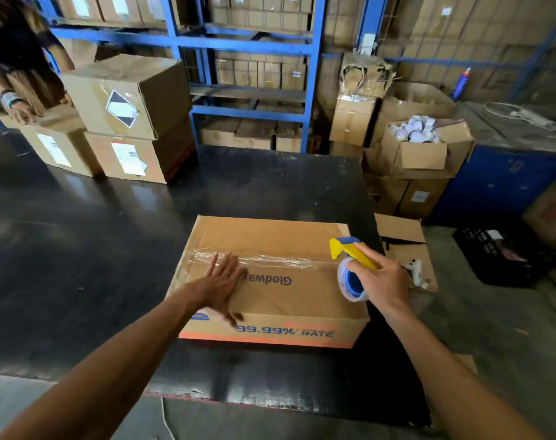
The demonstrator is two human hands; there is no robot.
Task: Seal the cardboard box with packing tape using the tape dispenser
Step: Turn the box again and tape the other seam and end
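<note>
A flat brown cardboard box (279, 236) with blue "Glodway" print lies on the black table (89, 236), near its front right corner. A strip of clear packing tape (270, 259) runs along the box's top seam. My left hand (221, 285) lies flat on the box top with fingers spread, fingertips on the tape's left part. My right hand (381, 281) grips a yellow and blue tape dispenser (352, 252) with a clear tape roll (351, 282), at the right end of the taped seam.
Stacked labelled boxes (127, 119) stand at the table's back left, where another person's hand (21, 114) rests. Blue shelving (248, 46) with cartons is behind. Right of the table are an open box of white items (419, 138), a carton with a white tool (416, 271) and a black crate (502, 255).
</note>
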